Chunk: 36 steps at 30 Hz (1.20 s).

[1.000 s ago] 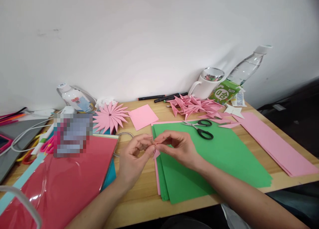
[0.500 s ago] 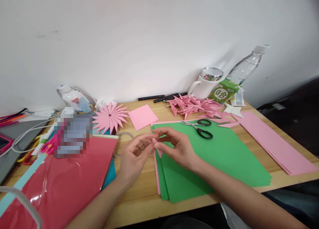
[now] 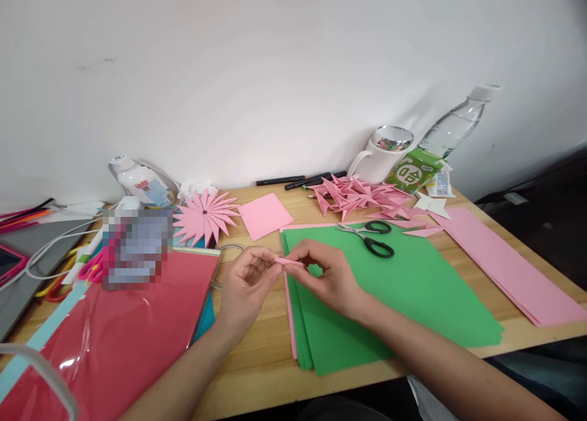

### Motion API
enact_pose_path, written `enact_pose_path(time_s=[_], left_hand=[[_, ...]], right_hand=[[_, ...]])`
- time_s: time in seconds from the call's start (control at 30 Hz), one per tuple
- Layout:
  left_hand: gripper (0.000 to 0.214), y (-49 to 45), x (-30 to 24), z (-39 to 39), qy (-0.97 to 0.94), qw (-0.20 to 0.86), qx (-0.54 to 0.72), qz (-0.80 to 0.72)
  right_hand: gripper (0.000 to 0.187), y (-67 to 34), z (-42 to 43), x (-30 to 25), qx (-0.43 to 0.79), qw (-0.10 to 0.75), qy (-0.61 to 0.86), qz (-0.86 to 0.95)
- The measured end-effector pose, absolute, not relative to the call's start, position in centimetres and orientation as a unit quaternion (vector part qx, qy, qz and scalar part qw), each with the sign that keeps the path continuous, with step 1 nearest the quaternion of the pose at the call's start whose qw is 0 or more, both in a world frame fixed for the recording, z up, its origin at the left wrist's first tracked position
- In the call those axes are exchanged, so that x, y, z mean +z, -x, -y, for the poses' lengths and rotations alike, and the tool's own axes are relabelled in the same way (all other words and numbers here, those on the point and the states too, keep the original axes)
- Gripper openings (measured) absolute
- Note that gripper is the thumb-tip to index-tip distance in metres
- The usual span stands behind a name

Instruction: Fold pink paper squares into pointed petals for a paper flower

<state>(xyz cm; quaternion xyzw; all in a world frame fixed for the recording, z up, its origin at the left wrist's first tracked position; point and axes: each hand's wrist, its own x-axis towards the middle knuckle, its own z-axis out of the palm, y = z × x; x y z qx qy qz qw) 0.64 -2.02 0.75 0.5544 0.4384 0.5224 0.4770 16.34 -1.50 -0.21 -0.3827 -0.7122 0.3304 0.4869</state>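
A small folded piece of pink paper (image 3: 288, 262) is pinched between both hands, seen nearly edge-on. My left hand (image 3: 247, 280) grips its left end with thumb and forefinger. My right hand (image 3: 326, 274) closes on the other end, over the left edge of a stack of green paper (image 3: 403, 305). Black-handled scissors (image 3: 376, 236) lie on that stack, beyond my right hand. Behind my left hand a pink many-pointed paper star (image 3: 205, 216) lies near a stack of pink paper squares (image 3: 265, 216). A heap of folded pink paper pieces (image 3: 353, 195) is farther back.
Pink paper strips (image 3: 509, 268) lie at the right. By the wall stand a white mug (image 3: 383, 155), a green box (image 3: 413, 170) and a leaning water bottle (image 3: 454, 124). Red paper in a clear sleeve (image 3: 132, 329) covers the left side, near a white bottle (image 3: 142, 183).
The folded pink paper has turned from pointing downward to lying nearly level between my fingers. My right fingers have shifted along it. Both hands stay in about the same place.
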Motion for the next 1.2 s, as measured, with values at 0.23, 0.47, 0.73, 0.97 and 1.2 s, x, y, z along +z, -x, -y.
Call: enact_pose_path(time_s=[0.23,0.47,0.73,0.97,1.2], left_hand=[[0.011,-0.1,0.9,1.6,-0.589,0.509,0.451,-0.436],[0.014,-0.3,1.4,1.3,-0.558,0.53,0.424,-0.477],[0.02,-0.4,0.4,1.5,-0.558,0.612,0.377,-0.415],[0.02,-0.2,0.3,1.7,-0.581,0.563,0.407,-0.424],[0.028,-0.1,0.0,1.9,-0.604,0.542,0.393,-0.432]], right_hand=[[0.011,-16.7,1.2,-0.3,0.264,0.449,0.362,0.773],[0.022,-16.8,0.8,-0.7,0.448,0.458,0.394,0.659],[0.006,-16.9,0.7,-0.6,0.418,0.478,0.38,0.672],[0.018,-16.9,0.3,-1.0,0.491,0.513,0.372,0.598],[0.017,-17.0,0.5,-0.9,0.503,0.515,0.39,0.574]])
